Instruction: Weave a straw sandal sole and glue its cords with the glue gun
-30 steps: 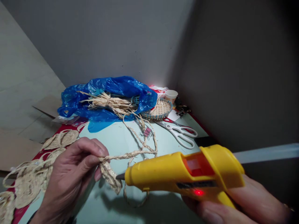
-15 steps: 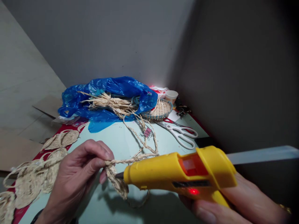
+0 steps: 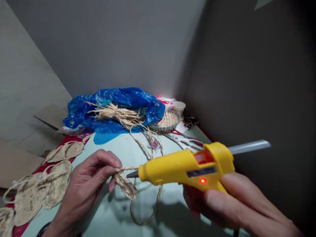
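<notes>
Between the thumb and fingers of my left hand, a coiled piece of braided straw cord is pinched at its upper end. Its loose length loops down below and runs back over the table. My right hand is wrapped round the handle of a yellow glue gun, whose red light glows. A clear glue stick pokes out of its rear. The dark nozzle points left, close beside the coiled braid; whether it touches, I cannot tell. The gun's body hides part of the cord.
A blue plastic bag holding a straw bundle lies at the back. Beside it are a woven basket, a paper cup and white-handled scissors. Several woven straw soles line the left edge. A wall rises on the right.
The glue gun has tilted, its rear rising and its nozzle shifting slightly right and up. More of the hanging cord loop shows below. My left hand keeps its pinch on the braid.
</notes>
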`<state>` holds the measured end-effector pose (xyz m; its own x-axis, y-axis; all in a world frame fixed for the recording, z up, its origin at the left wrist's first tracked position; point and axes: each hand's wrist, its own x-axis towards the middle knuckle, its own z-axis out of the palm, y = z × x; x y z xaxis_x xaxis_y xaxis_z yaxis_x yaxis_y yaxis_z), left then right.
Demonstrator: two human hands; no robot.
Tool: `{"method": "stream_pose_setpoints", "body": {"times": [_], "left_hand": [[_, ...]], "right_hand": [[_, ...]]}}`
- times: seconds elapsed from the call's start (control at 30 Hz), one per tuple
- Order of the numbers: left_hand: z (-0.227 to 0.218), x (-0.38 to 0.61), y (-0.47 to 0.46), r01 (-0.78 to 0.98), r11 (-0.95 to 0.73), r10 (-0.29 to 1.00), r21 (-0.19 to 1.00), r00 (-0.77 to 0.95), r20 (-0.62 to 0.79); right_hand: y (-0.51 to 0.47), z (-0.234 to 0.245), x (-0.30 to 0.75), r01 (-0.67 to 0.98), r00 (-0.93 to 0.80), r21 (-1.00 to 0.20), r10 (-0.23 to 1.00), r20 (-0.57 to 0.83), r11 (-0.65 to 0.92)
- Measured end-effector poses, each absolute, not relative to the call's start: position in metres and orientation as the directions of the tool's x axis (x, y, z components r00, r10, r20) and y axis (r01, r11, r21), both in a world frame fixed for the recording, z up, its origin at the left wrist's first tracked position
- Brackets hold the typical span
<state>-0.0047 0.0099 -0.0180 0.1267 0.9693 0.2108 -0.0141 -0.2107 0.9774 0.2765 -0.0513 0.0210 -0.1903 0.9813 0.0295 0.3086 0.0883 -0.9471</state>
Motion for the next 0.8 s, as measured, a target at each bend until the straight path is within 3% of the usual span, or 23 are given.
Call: {"method": "stream_pose_setpoints", "body": {"times": [0.13, 0.23, 0.33, 0.57, 0.8], "left_hand": [[-0.02, -0.006, 0.016, 0.049, -0.228, 0.974, 0.972, 0.013, 0.227], [-0.023, -0.008, 0.019, 0.124, -0.224, 0.972, 0.967, -0.05, 0.231], [-0.025, -0.011, 0.021, 0.214, -0.219, 0.962, 0.952, -0.118, 0.247], [-0.03, -0.011, 0.023, 0.23, -0.187, 0.952, 0.955, -0.2, 0.234], [-0.023, -0.002, 0.016, 0.227, -0.203, 0.954, 0.952, -0.172, 0.244]], "right_hand": [[-0.041, 0.008, 0.287, -0.009, -0.234, -0.999, 0.972, -0.032, -0.035], [-0.035, -0.01, 0.296, -0.206, -0.116, -0.975, 0.992, -0.058, -0.081], [-0.034, -0.031, 0.306, -0.364, -0.001, -0.915, 0.983, -0.183, -0.171], [-0.044, -0.058, 0.316, -0.234, 0.072, -0.943, 0.963, -0.258, -0.236], [-0.038, -0.067, 0.315, 0.19, 0.131, -0.945, 0.961, -0.245, -0.267]]}}
